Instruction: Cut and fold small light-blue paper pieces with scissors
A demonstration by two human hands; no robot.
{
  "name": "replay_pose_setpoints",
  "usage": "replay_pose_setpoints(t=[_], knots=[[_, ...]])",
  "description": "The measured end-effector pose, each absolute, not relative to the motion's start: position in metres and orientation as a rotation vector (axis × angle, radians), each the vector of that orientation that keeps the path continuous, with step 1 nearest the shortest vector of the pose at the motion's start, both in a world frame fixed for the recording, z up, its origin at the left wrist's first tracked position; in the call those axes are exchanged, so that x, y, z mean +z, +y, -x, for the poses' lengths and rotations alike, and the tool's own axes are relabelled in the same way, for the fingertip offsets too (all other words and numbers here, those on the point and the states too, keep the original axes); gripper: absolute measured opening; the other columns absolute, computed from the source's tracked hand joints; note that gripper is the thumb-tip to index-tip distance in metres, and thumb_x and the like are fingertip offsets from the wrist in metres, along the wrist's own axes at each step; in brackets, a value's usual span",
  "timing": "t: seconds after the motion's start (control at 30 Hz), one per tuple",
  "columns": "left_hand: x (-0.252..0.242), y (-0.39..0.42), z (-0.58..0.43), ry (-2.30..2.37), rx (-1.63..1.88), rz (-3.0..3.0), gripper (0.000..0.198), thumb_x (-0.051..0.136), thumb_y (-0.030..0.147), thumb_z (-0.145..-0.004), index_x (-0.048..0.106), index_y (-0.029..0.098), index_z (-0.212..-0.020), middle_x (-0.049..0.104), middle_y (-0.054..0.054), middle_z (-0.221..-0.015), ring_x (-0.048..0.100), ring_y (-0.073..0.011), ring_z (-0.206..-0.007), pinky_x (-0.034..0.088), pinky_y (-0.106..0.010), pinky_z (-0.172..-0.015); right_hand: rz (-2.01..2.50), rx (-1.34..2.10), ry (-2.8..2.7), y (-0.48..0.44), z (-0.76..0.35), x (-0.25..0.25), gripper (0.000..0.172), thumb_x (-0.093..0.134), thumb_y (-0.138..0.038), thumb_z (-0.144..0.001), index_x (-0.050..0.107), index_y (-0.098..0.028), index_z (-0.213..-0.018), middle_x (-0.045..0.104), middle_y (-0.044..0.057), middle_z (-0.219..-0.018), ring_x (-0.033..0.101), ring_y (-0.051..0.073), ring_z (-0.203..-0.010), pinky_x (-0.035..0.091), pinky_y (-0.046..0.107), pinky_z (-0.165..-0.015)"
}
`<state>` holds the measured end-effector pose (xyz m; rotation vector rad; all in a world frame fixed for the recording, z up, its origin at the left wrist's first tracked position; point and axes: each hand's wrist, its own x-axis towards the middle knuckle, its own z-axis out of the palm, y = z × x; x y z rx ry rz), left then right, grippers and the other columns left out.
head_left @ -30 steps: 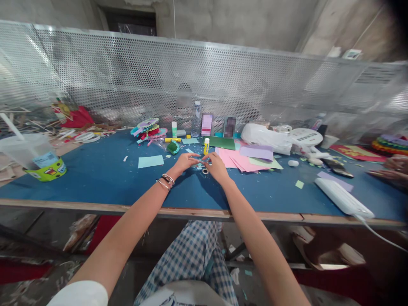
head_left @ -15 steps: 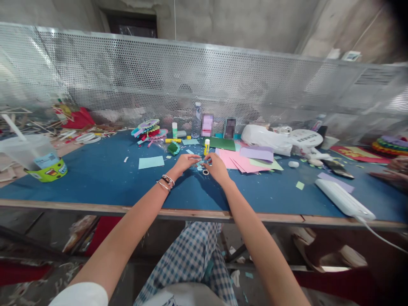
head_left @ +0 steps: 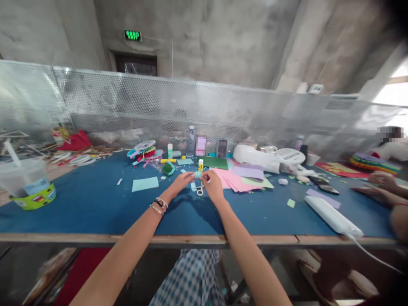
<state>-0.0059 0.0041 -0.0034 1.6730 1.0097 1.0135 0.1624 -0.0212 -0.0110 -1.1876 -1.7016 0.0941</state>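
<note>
Over the middle of the blue table, my left hand and my right hand meet at a small light-blue paper piece. The fingers of both are pinched at its two sides. Below the piece, white-handled scissors lie on the table, partly hidden by my right fingers. A yellow glue stick stands just behind the hands. To the left lie a light-blue paper sheet and a dark green paper piece. Pink sheets spread out to the right of my right hand.
A plastic cup stands at the far left. A white power strip with a cable lies at the right, near another person's hands. A bottle and a white plastic bag are at the back, before a perforated metal screen.
The camera view has tilted up, so the table sits lower and an exit sign shows. The light-blue piece between my fingers is now more visible, raised above the table.
</note>
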Motion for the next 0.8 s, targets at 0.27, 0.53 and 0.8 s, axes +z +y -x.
replay_pose_setpoints(t=[0.27,0.53,0.8], knots=[[-0.005,0.004,0.007,1.035,1.032,-1.627,0.044,0.052,0.048,-0.08,0.061,0.012,-0.103,0.069,-0.01,-0.095,0.066,-0.0208,-0.082,0.047,-0.03,-0.074,1.166,0.084,-1.868,-0.027,-0.155,-0.012,0.009,0.053,-0.014,-0.078,0.059,-0.02,-0.076,0.052,0.001,-0.081,0.051,0.016,-0.081,0.042,0.026,-0.073],[-0.011,0.007,0.013,1.059,1.154,-1.817,0.032,0.058,0.038,-0.077,0.063,0.012,-0.095,0.068,-0.005,-0.075,0.064,-0.0178,-0.07,0.05,-0.028,-0.065,1.19,0.004,-2.041,-0.027,-0.152,-0.019,0.009,0.058,-0.024,-0.079,0.058,-0.02,-0.088,0.055,0.005,-0.096,0.05,0.02,-0.096,0.041,0.03,-0.083],[-0.012,0.014,0.02,0.903,1.357,-1.713,0.031,0.055,0.04,-0.08,0.056,0.015,-0.099,0.068,-0.006,-0.079,0.066,-0.0195,-0.075,0.054,-0.03,-0.063,1.755,-0.095,-2.036,-0.025,-0.16,-0.031,0.027,0.057,-0.036,-0.076,0.059,-0.017,-0.096,0.056,0.011,-0.102,0.048,0.029,-0.101,0.038,0.037,-0.081]])
